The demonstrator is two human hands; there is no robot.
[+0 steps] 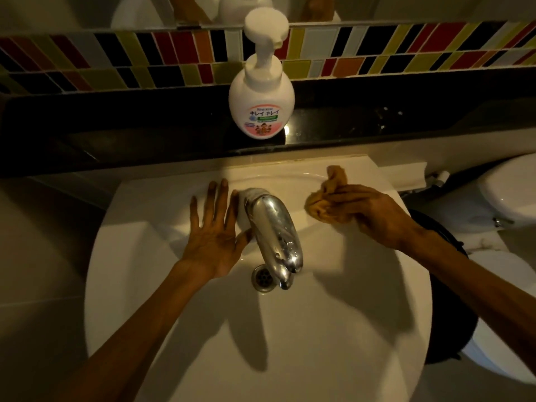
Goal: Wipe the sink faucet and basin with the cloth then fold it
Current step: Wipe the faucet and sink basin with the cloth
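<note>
A chrome faucet (274, 230) rises from the back of the white basin (333, 329) and reaches over the drain (262, 278). My left hand (213, 236) lies flat with spread fingers on the basin's rim, just left of the faucet base, thumb near the spout. My right hand (368, 214) grips a bunched orange-brown cloth (327, 198) over the rim to the right of the faucet, a little apart from it.
A white pump soap bottle (261, 94) stands on the black ledge (116, 132) behind the basin, under a strip of coloured tiles. A white toilet (493, 198) sits at the right, with a dark round bin (446, 300) beside the basin.
</note>
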